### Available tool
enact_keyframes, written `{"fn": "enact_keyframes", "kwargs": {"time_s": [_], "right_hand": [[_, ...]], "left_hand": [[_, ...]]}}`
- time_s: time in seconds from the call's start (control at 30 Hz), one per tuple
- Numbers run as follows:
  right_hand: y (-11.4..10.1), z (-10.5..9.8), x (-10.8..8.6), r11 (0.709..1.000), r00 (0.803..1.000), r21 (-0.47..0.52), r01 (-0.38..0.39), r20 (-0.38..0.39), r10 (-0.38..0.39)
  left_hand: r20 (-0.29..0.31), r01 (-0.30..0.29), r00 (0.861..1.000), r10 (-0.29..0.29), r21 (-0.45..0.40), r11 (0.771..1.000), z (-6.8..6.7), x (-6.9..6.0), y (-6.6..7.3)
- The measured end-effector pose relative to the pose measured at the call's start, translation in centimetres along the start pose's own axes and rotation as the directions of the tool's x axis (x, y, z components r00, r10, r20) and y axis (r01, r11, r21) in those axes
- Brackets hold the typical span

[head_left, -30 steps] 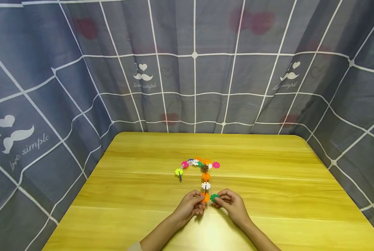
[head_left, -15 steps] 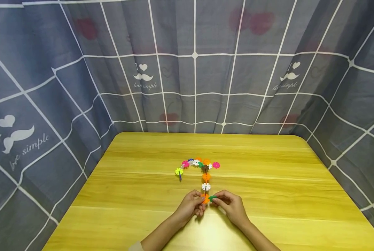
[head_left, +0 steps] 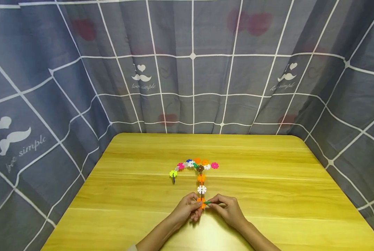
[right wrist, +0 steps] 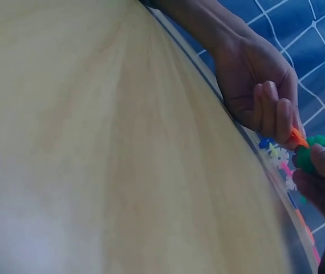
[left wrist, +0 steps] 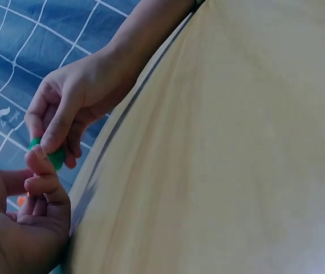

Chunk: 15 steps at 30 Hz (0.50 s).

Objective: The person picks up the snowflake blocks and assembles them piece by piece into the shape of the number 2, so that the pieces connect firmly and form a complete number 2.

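My left hand [head_left: 186, 208] pinches an orange notched snowflake disc [head_left: 201, 203] at the near end of a chain of linked discs. From the right, my right hand [head_left: 229, 210] pinches a green snowflake disc [head_left: 207, 202], seen nearly edge-on against the orange one's side. In the right wrist view the green disc [right wrist: 311, 153] touches the orange disc [right wrist: 298, 137]; whether their notches interlock I cannot tell. Beyond the hands the chain runs through a white disc [head_left: 201, 189], another orange disc [head_left: 201, 178] and a brown disc [head_left: 200, 168]. Fingers partly cover both held discs.
At the chain's far end, one branch curves left to a yellow disc [head_left: 173, 173], and another ends right at a pink disc [head_left: 215, 165]. Everything lies on a wooden table [head_left: 268, 188]. A grey checked curtain [head_left: 180, 76] encloses its back and sides.
The green disc, first apart and facing up, has turned edge-on and come left against the orange disc. The chain and both hands sit slightly lower and further left in the head view.
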State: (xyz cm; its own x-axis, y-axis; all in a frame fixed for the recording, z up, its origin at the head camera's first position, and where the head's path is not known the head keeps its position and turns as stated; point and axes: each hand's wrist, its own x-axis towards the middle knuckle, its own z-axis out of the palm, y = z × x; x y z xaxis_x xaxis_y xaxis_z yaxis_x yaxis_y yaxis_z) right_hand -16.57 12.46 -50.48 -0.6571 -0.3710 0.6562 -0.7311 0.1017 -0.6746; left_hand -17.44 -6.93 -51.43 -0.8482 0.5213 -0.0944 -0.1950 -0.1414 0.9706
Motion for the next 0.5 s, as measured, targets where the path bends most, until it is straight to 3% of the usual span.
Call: {"fn": "enact_keyframes", "kwargs": {"time_s": [0.23, 0.37, 0.5], "right_hand": [[0.3, 0.7, -0.5, 0.999, 0.996, 0.041, -0.035, 0.08, 0.032], [0.5, 0.9, -0.5, 0.999, 0.991, 0.039, -0.022, 0.132, 0.017], [0.2, 1.1, -0.3, 1.0, 0.99, 0.009, -0.011, 0.137, 0.009]], "left_hand": [[0.055, 0.014, 0.998, -0.017, 0.058, 0.998, -1.0, -1.0, 0.1], [0.073, 0.058, 0.995, -0.064, 0.085, 0.995, -1.6, -1.4, 0.3], [0.072, 0.085, 0.993, -0.092, 0.099, 0.992, -1.9, -1.5, 0.6]]}}
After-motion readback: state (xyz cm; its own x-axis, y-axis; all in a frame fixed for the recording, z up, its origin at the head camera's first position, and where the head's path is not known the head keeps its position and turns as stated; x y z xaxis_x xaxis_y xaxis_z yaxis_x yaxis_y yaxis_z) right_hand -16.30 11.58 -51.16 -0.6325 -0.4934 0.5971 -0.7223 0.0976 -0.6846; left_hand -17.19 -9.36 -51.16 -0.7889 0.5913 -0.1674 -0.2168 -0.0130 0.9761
